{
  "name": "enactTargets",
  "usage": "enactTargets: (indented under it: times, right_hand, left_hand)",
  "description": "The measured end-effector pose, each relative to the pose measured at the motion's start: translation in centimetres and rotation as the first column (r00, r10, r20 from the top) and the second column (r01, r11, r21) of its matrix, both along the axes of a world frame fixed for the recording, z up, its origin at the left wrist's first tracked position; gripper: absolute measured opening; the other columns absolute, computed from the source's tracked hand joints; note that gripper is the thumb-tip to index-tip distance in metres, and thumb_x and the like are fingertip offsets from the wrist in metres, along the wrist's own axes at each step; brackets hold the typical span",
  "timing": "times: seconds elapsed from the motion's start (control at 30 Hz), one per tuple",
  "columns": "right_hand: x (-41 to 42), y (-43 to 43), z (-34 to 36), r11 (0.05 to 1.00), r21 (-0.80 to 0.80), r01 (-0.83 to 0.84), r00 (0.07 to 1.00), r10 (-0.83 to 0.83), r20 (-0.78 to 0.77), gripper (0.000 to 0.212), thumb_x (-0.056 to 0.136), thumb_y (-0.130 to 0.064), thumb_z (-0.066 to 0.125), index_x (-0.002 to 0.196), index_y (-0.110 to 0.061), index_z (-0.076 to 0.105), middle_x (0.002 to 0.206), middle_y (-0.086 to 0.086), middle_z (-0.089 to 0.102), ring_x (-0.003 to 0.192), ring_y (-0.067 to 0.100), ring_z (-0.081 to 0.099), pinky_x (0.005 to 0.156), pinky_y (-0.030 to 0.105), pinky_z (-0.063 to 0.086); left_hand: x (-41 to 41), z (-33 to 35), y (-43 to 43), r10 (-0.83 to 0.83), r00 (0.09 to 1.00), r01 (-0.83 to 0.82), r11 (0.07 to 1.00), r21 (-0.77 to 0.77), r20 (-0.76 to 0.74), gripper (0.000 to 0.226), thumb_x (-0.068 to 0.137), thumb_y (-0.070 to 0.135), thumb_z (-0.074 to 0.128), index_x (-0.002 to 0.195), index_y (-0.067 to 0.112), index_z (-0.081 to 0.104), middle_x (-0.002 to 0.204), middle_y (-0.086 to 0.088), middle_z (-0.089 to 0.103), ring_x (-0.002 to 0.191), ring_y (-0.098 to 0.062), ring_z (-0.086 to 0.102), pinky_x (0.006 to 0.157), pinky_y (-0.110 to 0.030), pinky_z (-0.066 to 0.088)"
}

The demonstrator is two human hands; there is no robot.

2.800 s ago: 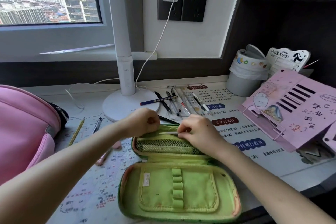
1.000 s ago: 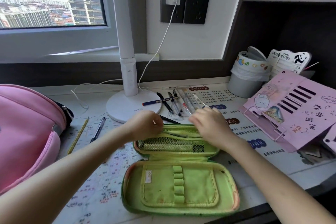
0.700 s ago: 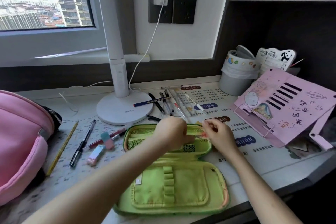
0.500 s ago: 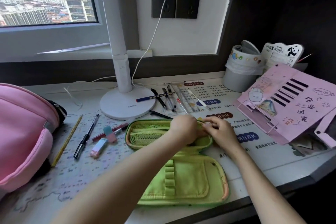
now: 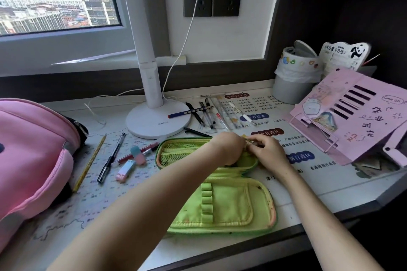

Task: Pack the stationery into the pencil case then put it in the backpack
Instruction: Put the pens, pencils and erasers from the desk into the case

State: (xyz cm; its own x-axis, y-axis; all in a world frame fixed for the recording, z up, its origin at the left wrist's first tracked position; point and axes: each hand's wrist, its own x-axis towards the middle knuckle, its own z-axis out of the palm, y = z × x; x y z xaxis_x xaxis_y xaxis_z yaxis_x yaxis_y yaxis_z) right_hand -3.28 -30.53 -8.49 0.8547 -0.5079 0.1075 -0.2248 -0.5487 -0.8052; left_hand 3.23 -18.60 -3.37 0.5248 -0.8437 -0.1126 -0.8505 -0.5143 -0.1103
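A green pencil case lies open on the desk, its mesh-pocket half on the far side. My left hand curls over the right end of that half and grips its edge. My right hand is right beside it, pinching a thin item that the fingers mostly hide. Left of the case lie a yellow pencil, a black pen, a red pen and two erasers. Several pens and a ruler lie behind the case. The pink backpack sits at the far left.
A white lamp base with its cable stands behind the case. At the right are a pink book stand and a grey bin. The desk's front edge runs just below the case.
My left hand has moved from the case's left end to its right end, meeting my right hand. The erasers and red pen beside the case have come into view.
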Motion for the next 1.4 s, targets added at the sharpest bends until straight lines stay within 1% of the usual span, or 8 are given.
enactTargets:
  times: [0.13,0.3,0.53,0.7,0.87,0.97,1.1,1.4]
  right_hand:
    - [0.1,-0.2,-0.3,1.0,0.002,0.003,1.0,-0.003,-0.014,0.026,0.073,-0.035,0.061,0.096,-0.026,0.07,0.082,-0.004,0.07,0.082,0.018,0.065,0.078,0.044,0.053]
    - [0.2,-0.1,-0.2,0.999,0.035,0.001,1.0,-0.001,0.003,0.039,0.065,-0.046,0.058,0.095,-0.026,0.071,0.082,-0.003,0.071,0.082,0.017,0.066,0.079,0.045,0.053]
    - [0.2,-0.3,-0.2,0.997,0.074,-0.011,0.999,0.008,0.038,0.049,0.058,-0.053,0.055,0.095,-0.025,0.071,0.081,0.002,0.07,0.08,0.02,0.066,0.078,0.048,0.053]
    - [0.2,-0.3,-0.2,0.997,0.068,-0.022,0.999,0.019,0.039,0.037,0.065,-0.041,0.055,0.095,-0.027,0.07,0.084,0.0,0.07,0.08,0.018,0.065,0.079,0.045,0.053]
    - [0.1,-0.2,-0.3,0.999,0.033,-0.022,0.997,0.02,0.072,0.023,0.08,-0.017,0.061,0.1,-0.027,0.068,0.084,0.002,0.067,0.083,0.024,0.063,0.078,0.046,0.052]
    - [0.2,-0.1,-0.3,0.999,0.01,-0.039,0.997,0.038,0.07,0.025,0.082,-0.017,0.061,0.106,-0.02,0.067,0.084,-0.002,0.065,0.086,0.022,0.062,0.08,0.046,0.053]
    - [0.2,0.0,-0.2,0.998,-0.045,-0.042,0.997,0.044,0.057,0.025,0.083,-0.016,0.06,0.107,-0.019,0.067,0.08,-0.007,0.061,0.082,0.02,0.06,0.08,0.045,0.052]
    - [0.2,0.1,0.0,0.996,-0.075,-0.049,0.997,0.053,0.061,0.025,0.084,-0.012,0.06,0.107,-0.017,0.066,0.079,-0.004,0.06,0.079,0.02,0.058,0.078,0.046,0.051]
  left_hand:
    - [0.4,0.3,-0.5,-0.009,0.994,0.006,1.0,-0.024,-0.111,0.038,0.092,0.008,0.043,0.13,0.007,0.038,0.097,-0.012,0.059,0.081,-0.027,0.053,0.057,-0.031,0.038]
    - [0.7,0.3,0.1,-0.04,0.979,0.011,0.99,-0.144,-0.199,0.028,0.093,0.012,0.044,0.121,0.01,0.047,0.103,-0.013,0.063,0.091,-0.031,0.059,0.062,-0.032,0.037]
    - [-1.0,0.5,-0.7,0.0,0.999,0.002,0.998,-0.059,0.039,0.028,0.093,0.003,0.04,0.12,0.0,0.048,0.115,-0.014,0.059,0.102,-0.031,0.06,0.07,-0.033,0.044]
    - [-1.4,1.7,0.4,0.122,0.992,-0.105,0.946,-0.305,0.037,0.018,0.089,0.001,0.045,0.103,0.0,0.056,0.094,-0.011,0.066,0.083,-0.027,0.063,0.063,-0.032,0.045]
    - [0.6,1.7,4.7,0.277,0.933,-0.356,0.811,-0.465,-0.231,0.013,0.088,0.009,0.048,0.076,0.007,0.049,0.08,-0.006,0.054,0.068,-0.017,0.049,0.056,-0.023,0.043]
    - [1.8,1.7,7.1,0.312,0.903,-0.421,0.782,-0.459,-0.296,0.022,0.087,0.014,0.05,0.075,-0.002,0.059,0.078,-0.014,0.062,0.065,-0.023,0.052,0.049,-0.027,0.039]
    - [1.8,1.1,7.2,0.273,0.893,-0.423,0.78,-0.461,-0.357,0.022,0.088,0.015,0.05,0.085,-0.002,0.062,0.085,-0.016,0.069,0.077,-0.03,0.062,0.068,-0.038,0.052]
    - [0.7,0.9,4.2,0.179,0.976,-0.209,0.926,-0.316,-0.123,0.018,0.091,0.012,0.043,0.075,0.007,0.05,0.078,-0.007,0.053,0.071,-0.023,0.049,0.066,-0.03,0.041]
